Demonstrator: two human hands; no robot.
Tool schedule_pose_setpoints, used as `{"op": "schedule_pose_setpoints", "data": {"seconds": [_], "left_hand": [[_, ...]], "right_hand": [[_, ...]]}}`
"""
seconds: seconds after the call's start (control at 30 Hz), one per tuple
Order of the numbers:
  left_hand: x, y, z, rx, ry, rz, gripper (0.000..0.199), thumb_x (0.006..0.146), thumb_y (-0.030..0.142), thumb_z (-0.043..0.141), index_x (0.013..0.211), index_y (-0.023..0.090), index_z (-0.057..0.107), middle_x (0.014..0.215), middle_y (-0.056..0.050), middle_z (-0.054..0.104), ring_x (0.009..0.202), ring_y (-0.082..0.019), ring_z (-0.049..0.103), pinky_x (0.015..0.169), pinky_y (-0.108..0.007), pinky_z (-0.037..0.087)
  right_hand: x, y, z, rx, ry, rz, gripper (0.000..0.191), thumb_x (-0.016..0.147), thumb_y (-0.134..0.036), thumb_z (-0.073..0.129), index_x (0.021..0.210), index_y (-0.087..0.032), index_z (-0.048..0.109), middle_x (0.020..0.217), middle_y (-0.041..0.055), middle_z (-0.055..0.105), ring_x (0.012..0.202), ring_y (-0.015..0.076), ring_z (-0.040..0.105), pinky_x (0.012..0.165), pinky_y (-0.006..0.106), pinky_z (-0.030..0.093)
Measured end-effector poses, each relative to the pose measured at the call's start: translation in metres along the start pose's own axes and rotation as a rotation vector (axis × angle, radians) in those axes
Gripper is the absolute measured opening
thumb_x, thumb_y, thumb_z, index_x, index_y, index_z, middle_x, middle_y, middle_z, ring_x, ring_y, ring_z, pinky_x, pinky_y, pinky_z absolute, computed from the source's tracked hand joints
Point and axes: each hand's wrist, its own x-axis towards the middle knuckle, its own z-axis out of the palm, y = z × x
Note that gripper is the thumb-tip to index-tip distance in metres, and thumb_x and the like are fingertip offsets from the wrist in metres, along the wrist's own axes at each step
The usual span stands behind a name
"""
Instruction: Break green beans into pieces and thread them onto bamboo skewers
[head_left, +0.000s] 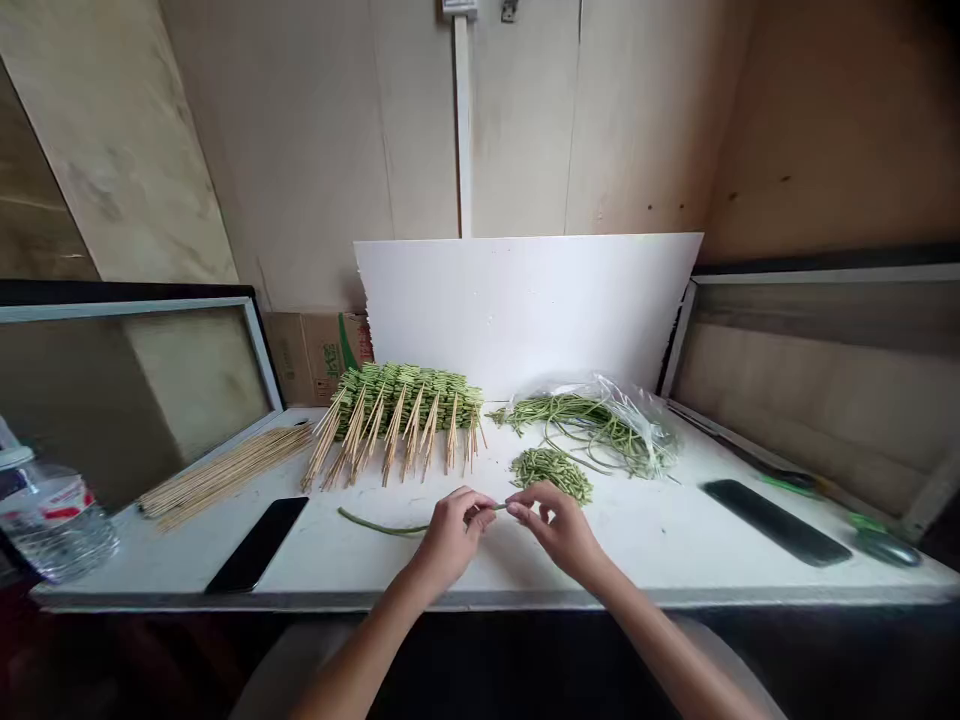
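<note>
Curving, a slim bean [382, 526] links both hands [452, 532] [555, 522]

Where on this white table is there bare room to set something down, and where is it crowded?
There is room between the right hand and the dark slab, and another patch between the black phone and the left hand, in front of the long bean. The back is crowded: skewered bundles left, bagged beans right.
</note>
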Motion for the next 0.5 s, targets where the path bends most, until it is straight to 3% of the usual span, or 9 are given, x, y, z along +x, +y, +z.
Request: {"op": "schedule_pose_setpoints", "data": {"seconds": [0.23, 0.5], "left_hand": [[0.0001, 0.0056, -0.0045, 0.114, 0.074, 0.049, 0.009, 0.091, 0.018, 0.071, 0.090, 0.020, 0.079, 0.089, -0.004, 0.075, 0.080, -0.019, 0.068, 0.074, -0.029, 0.050], [-0.0041, 0.0110, 0.0014, 0.122, 0.092, 0.209, 0.009, 0.091, 0.015, 0.071, 0.093, 0.019, 0.079, 0.087, -0.005, 0.074, 0.079, -0.019, 0.070, 0.072, -0.028, 0.052]], "right_hand": [[-0.0014, -0.0029, -0.0007, -0.044, -0.012, -0.091, 0.021, 0.093, -0.046, 0.071, 0.102, -0.027, 0.075, 0.094, 0.0052, 0.074, 0.088, 0.0236, 0.064, 0.068, 0.033, 0.049], [-0.0027, -0.0038, 0.0040, -0.056, -0.010, -0.140, 0.020, 0.094, -0.045, 0.069, 0.092, -0.026, 0.073, 0.089, 0.0061, 0.072, 0.089, 0.0250, 0.060, 0.069, 0.034, 0.049]]}}
